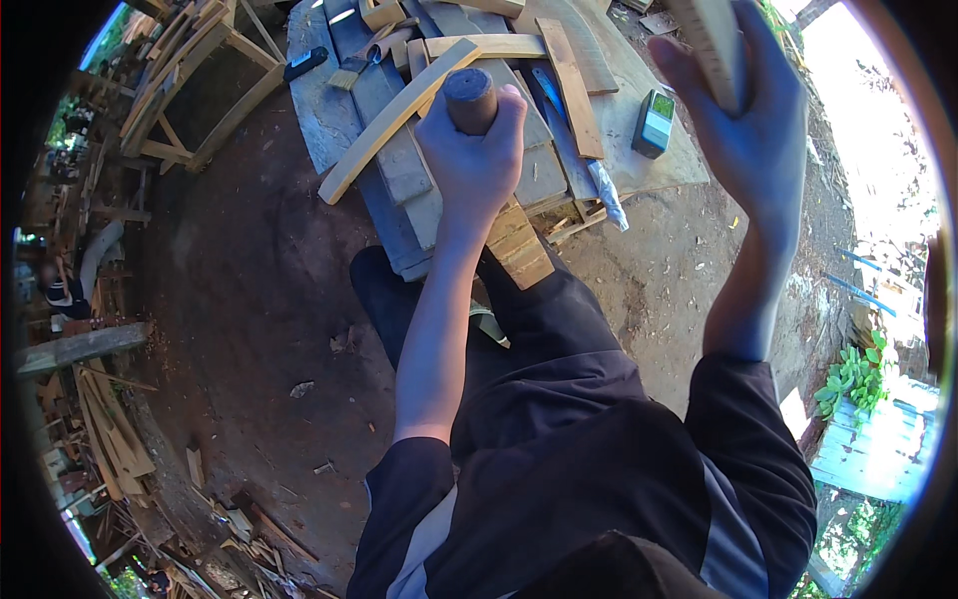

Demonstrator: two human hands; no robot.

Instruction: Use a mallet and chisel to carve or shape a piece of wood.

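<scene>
My left hand (467, 165) is closed around a thick, dark, round handle (471, 98), held upright over the workbench (404, 165). Its lower end is hidden by the hand. Raised at the upper right, my right hand (753, 135) grips a length of pale wood (711, 45), which runs out of the top of the view. Below my left wrist a wooden block (521, 250) sticks out from the bench over my thigh. Just beyond the left hand, a curved wooden piece (384, 130) lies slantwise across the boards.
On the bench lie a brush (349, 74), a flat board (571, 88), a blue strip-shaped tool (546, 88), a dark green-and-grey box (654, 124) and a crumpled pale wrapper (607, 196). A wooden frame (225, 90) stands at far left. Scrap wood (110, 424) is piled at lower left.
</scene>
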